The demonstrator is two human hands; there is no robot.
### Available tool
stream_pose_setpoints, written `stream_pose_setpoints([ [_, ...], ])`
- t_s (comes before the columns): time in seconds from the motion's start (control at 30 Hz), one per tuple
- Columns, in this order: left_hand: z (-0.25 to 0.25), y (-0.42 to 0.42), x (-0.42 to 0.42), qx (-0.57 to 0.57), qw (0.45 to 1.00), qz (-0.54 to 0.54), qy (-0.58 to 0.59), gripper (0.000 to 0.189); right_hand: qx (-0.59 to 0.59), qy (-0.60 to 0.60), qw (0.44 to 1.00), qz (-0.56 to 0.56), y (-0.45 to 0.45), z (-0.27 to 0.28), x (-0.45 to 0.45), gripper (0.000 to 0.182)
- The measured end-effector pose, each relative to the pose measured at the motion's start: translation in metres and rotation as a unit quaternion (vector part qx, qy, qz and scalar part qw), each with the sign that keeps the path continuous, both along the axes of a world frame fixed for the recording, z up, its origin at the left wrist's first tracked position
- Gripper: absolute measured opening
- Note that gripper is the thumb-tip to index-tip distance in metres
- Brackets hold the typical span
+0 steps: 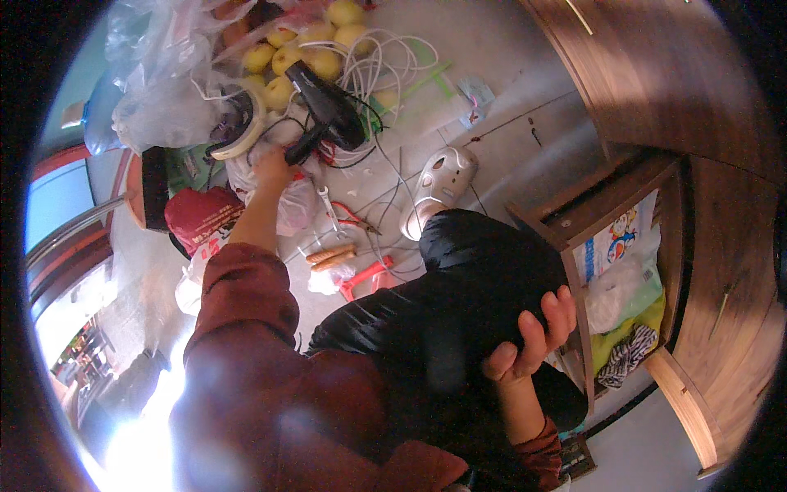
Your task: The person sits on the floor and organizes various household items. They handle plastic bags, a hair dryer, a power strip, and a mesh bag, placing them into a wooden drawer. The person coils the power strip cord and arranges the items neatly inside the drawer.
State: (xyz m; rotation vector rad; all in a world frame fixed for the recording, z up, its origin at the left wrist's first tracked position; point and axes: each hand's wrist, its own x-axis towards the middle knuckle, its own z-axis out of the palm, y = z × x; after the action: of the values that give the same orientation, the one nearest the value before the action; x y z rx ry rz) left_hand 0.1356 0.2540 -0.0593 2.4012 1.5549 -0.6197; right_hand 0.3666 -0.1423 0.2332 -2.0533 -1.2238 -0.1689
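Observation:
My left hand (pixel 270 167) reaches in among the pile on the floor. It is at the handle end of a black hair dryer (pixel 329 111), over thin plastic bags (pixel 295 206); its fingers are blurred and partly hidden, so its hold is unclear. My right hand (pixel 535 338) is raised beside the black trousers, fingers spread and curved, with nothing in it. Below the dryer lie a metal wrench (pixel 329 206), red-handled pliers (pixel 353 218) and a red plastic tool (pixel 366 277). Coiled white cable (pixel 399 55) and yellow round fruit (pixel 286 59) in clear plastic surround the dryer's top.
An open wooden drawer (pixel 569 230) at the right holds plastic bags and striped cloth (pixel 627 357). Wooden cabinet panels (pixel 670 80) stand beyond it. A light clog (pixel 446 175) is on my foot. Dark cables cross the floor; a dark red bag (pixel 203 218) lies left.

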Motion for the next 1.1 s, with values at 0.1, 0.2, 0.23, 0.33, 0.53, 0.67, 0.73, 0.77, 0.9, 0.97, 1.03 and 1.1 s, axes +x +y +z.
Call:
stream_pose_setpoints([
  [0.1,0.024,-0.012,0.018,-0.028,0.998,-0.042,-0.027,0.055,-0.003,-0.005,1.0,-0.009,-0.001,0.001,-0.002,0.032],
  [0.2,0.027,-0.017,0.016,-0.091,0.989,-0.049,-0.106,0.049,-0.006,-0.011,1.0,-0.015,-0.007,0.002,-0.002,0.032],
  [0.23,0.029,-0.021,0.016,-0.081,0.988,-0.046,-0.125,0.047,-0.005,-0.009,1.0,-0.014,-0.009,0.003,-0.002,0.032],
  [0.33,0.082,-0.058,0.036,-0.025,0.991,0.022,-0.126,0.045,0.003,-0.014,1.0,-0.018,-0.014,0.006,-0.004,0.032],
  [0.53,0.18,-0.123,0.041,0.107,0.943,0.093,-0.301,0.042,0.032,-0.011,0.998,-0.056,-0.022,0.012,-0.011,0.027],
  [0.67,0.248,-0.149,0.058,0.103,0.902,0.081,-0.411,0.04,-0.018,-0.042,0.999,0.014,-0.009,0.045,-0.005,0.028],
  [0.73,0.274,-0.169,0.07,0.068,0.879,0.058,-0.469,0.039,-0.014,0.016,0.999,0.048,0.01,0.06,-0.005,0.03],
  [0.77,0.286,-0.181,0.078,0.034,0.86,0.045,-0.507,0.039,0.013,0.088,0.995,0.052,0.026,0.065,-0.009,0.03],
  [0.9,0.32,-0.239,0.107,0.011,0.842,0.001,-0.539,0.04,0.04,0.274,0.961,0.03,0.069,0.052,-0.018,0.025],
  [0.97,0.333,-0.251,0.11,-0.024,0.836,-0.036,-0.547,0.04,0.061,0.39,0.918,0.026,0.057,0.053,-0.013,0.021],
  [1.03,0.334,-0.255,0.11,-0.052,0.844,-0.04,-0.532,0.04,0.155,0.552,0.818,0.05,0.031,0.061,-0.011,0.016],
  [1.1,0.33,-0.254,0.11,-0.083,0.861,-0.022,-0.501,0.04,0.302,0.65,0.686,0.123,0.003,0.087,-0.004,0.016],
])
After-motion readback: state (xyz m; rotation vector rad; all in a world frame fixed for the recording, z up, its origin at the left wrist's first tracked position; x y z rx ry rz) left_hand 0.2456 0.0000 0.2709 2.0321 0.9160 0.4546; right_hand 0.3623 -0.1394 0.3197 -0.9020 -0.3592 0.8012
